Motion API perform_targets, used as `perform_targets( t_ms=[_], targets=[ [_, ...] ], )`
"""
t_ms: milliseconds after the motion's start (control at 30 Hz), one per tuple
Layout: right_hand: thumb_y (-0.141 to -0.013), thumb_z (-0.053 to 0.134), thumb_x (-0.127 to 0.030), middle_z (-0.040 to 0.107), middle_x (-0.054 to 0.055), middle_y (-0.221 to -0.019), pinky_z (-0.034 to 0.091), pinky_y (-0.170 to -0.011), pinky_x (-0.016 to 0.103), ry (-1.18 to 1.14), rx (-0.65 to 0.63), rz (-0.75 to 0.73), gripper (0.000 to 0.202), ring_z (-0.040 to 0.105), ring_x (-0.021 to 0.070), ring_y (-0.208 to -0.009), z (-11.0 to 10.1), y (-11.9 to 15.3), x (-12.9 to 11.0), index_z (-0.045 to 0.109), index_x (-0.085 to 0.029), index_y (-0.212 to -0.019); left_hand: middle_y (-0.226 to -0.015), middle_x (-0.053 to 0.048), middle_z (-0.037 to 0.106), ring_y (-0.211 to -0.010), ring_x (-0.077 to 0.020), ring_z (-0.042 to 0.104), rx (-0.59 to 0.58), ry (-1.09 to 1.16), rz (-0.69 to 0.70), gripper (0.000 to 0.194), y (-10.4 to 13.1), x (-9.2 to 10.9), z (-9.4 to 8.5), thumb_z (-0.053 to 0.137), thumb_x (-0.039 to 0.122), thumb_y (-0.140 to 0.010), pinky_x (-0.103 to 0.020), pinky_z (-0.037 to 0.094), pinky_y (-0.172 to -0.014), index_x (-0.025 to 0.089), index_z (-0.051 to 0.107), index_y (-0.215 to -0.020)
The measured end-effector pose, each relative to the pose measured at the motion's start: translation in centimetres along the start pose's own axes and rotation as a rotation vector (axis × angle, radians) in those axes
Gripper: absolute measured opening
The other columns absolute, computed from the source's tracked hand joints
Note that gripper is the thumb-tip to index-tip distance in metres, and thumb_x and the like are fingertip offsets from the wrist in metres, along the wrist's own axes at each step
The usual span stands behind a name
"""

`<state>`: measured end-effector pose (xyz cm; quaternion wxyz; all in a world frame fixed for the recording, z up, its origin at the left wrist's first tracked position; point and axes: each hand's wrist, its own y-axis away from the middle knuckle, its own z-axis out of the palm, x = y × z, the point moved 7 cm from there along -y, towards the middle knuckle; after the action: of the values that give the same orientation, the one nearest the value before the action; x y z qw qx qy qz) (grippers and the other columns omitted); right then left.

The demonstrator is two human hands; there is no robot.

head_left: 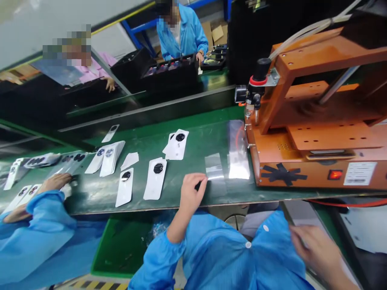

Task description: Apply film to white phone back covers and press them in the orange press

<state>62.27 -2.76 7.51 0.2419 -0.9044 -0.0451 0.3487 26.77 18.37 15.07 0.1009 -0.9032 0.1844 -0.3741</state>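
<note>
My left hand [193, 190] is over the front part of the bench, thumb and forefinger pinched at the left edge of a clear film sheet [214, 167]. To its left lies a white phone back panel [155, 181] with a round black camera ring. Another white panel [124, 189] rests farther left, and overlapping panels [177, 146] lie behind. Right of the film is a stack of clear film [238, 165]. My right hand [317, 247] is low at the right, beside my blue coat; motion blurs its fingers, so what it holds is unclear.
An orange press [314, 153] with a lit red switch fills the right side. Stacked white panels [110, 159] and a paper scrap [130, 160] lie left. A co-worker's hand [56, 182] works at far left. Below the bench edge sits a green bin [121, 249]. Two people work opposite.
</note>
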Motion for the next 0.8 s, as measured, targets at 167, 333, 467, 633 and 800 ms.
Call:
perform_targets(
  t_ms=[167,333,467,633,800],
  targets=[
    [-0.097,0.056,-0.020,0.071,0.006,-0.091,0.051,-0.070,0.036,0.030,-0.338,-0.365,0.020,0.063,0.0209,-0.082,10.6,-9.7,-11.7,0.070,-0.026,-0.110,-0.141,-0.003,0.065,-0.137,-0.0304,0.046,-0.093,-0.228,-0.028,0.033,-3.9,-2.4,2.6,0.069,0.038,-0.092,-0.052,0.037,-0.112,0.033,0.071,-0.124],
    [-0.101,0.054,-0.022,0.066,0.007,-0.096,0.044,-0.075,0.033,0.183,-0.269,-0.336,0.016,0.057,0.0202,-0.089,15.1,-20.6,-14.9,0.070,-0.019,-0.098,-0.138,0.000,0.068,-0.137,-0.0287,0.045,-0.077,-0.215,-0.057,0.029,-4.0,-3.2,3.3,0.071,0.040,-0.091,-0.050,0.035,-0.112,0.035,0.073,-0.119],
    [-0.100,0.058,-0.021,0.066,0.007,-0.096,0.038,-0.074,0.035,0.375,-0.300,-0.513,0.014,0.052,0.0219,-0.088,17.7,-23.7,-14.9,0.070,-0.017,-0.105,-0.130,0.000,0.072,-0.134,-0.0280,0.048,-0.040,-0.164,-0.080,0.020,-4.1,-3.2,3.0,0.075,0.036,-0.088,-0.050,0.035,-0.111,0.032,0.076,-0.108],
    [-0.101,0.054,-0.018,0.064,0.007,-0.090,0.034,-0.075,0.038,0.469,-0.342,-0.670,0.018,0.050,0.0226,-0.085,18.5,-23.7,-16.0,0.070,-0.016,-0.109,-0.118,0.000,0.075,-0.131,-0.0260,0.051,-0.020,-0.088,-0.127,0.009,-4.5,-3.4,2.7,0.076,0.029,-0.087,-0.048,0.036,-0.110,0.028,0.073,-0.095],
    [-0.099,0.053,-0.014,0.066,0.010,-0.099,0.035,-0.080,0.040,0.469,-0.326,-0.758,0.020,0.051,0.0255,-0.093,17.7,-23.4,-18.2,0.068,-0.014,-0.111,-0.118,0.000,0.075,-0.131,-0.0266,0.050,-0.022,-0.102,-0.122,0.007,-4.6,-3.3,2.9,0.071,0.021,-0.088,-0.049,0.035,-0.110,0.027,0.074,-0.091]
  ],
)
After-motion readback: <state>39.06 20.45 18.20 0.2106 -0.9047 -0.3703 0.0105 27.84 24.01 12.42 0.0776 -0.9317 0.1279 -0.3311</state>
